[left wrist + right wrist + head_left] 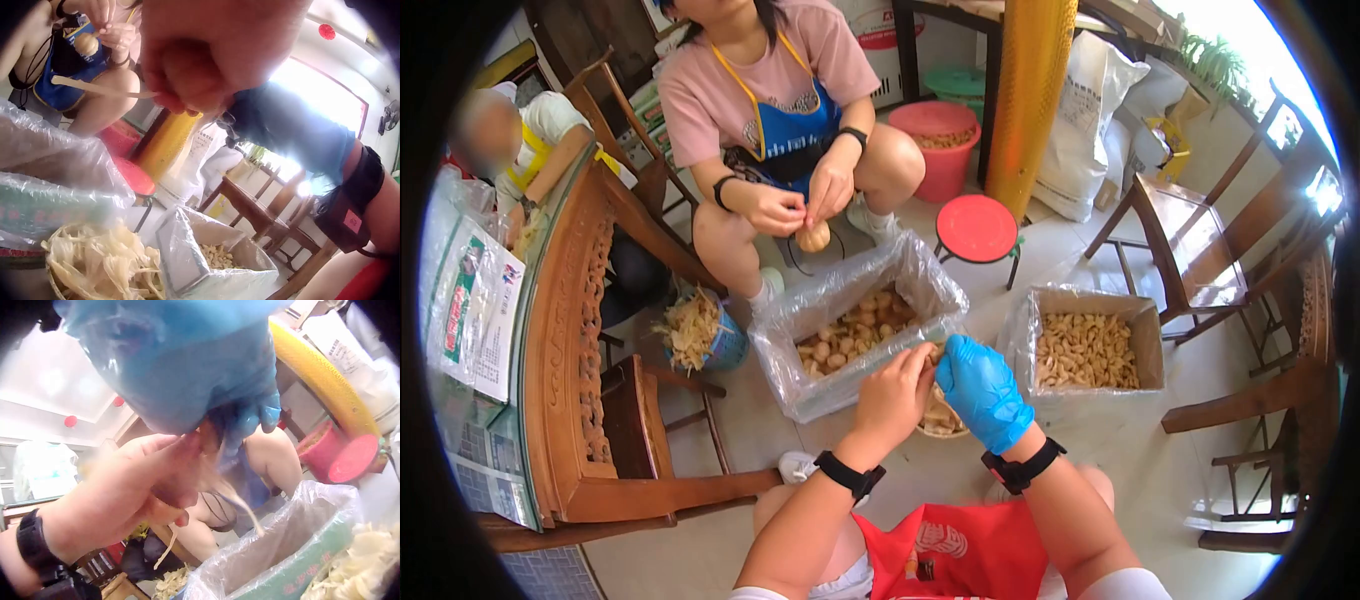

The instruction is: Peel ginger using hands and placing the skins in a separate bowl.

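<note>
My bare left hand (895, 395) and blue-gloved right hand (985, 392) meet in front of me, fingers curled in on a small brownish garlic head (209, 434). Most of it is covered by the fingers. A pale strip of peel (240, 503) hangs from it in the right wrist view. Below the hands stands a basket of peels (103, 265). Just beyond them is a plastic-lined box (790, 395) with whole garlic heads in liquid. To its right, a second lined box (1018, 340) holds loose cloves (1085, 350).
Opposite me a seated person (770, 90) holds a garlic head (813, 236). A red stool (977, 228), a pink bucket (945, 165) and a yellow column (1030, 100) stand behind the boxes. Wooden chairs (1190, 240) are at right, a glass-topped table (550, 330) at left.
</note>
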`<action>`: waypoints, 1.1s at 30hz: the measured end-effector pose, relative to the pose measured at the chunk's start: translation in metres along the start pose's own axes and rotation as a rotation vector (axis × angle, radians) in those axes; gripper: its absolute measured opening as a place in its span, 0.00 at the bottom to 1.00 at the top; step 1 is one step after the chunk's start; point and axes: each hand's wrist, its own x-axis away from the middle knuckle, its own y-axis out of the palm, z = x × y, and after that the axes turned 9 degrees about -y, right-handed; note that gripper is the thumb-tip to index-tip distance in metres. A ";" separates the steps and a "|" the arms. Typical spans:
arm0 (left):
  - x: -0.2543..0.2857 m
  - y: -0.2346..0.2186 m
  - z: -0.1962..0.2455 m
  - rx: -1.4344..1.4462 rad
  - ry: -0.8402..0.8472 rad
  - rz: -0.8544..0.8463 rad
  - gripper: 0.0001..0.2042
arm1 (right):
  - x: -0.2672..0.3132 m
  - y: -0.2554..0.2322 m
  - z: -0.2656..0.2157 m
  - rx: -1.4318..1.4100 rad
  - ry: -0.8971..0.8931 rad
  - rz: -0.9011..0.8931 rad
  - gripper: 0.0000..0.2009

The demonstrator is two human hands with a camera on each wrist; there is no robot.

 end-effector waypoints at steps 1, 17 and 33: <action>-0.002 0.002 0.001 -0.008 0.015 0.013 0.15 | 0.000 -0.002 0.001 0.002 -0.011 0.018 0.06; -0.005 0.022 0.004 0.314 -0.087 -0.016 0.10 | -0.002 -0.036 0.004 -0.270 0.129 -0.113 0.10; -0.009 0.024 0.004 0.868 -0.450 -0.209 0.10 | -0.006 -0.068 0.061 -0.940 0.579 0.301 0.04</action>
